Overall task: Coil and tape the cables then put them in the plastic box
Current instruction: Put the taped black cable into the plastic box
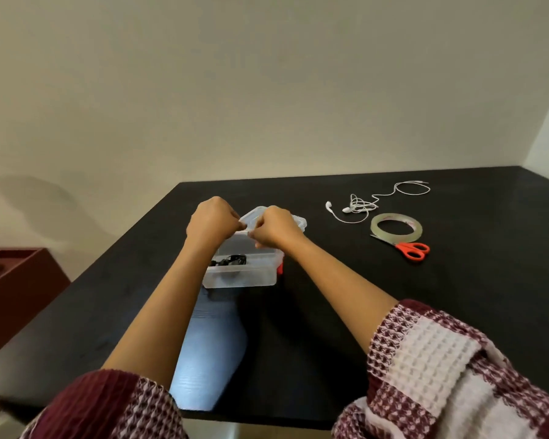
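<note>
starting at the person's end: checked maroon-and-white sleeves (425, 359) pushed up, both bare forearms stretched out over the black table (457, 296). a reddish cabinet (19, 280) stands off the table's left side.

just past the forearms sits the clear plastic box (241, 277), red clip (280, 268) on its right side. one black cable (230, 260) is bundled in the box's near-left part; can't see any tape on it from here.

over the far half of the box, the left hand (211, 221) and right hand (274, 229) are both curled tight, knuckles almost touching. they look to be pinching the front edge of the lid (298, 221), which is tipped up behind them. my read: one cable is in and they're working the lid, opening or closing i can't tell.

further back on the right, well apart from the box, the white earphones (358, 205) lie in a loose tangle with the plug end trailing off. the tape roll (393, 236) and orange scissors (412, 249) sit just beside each other. i'd guess the next move is letting go of the lid and reaching across to wind the earphones. nothing sits in between.
</note>
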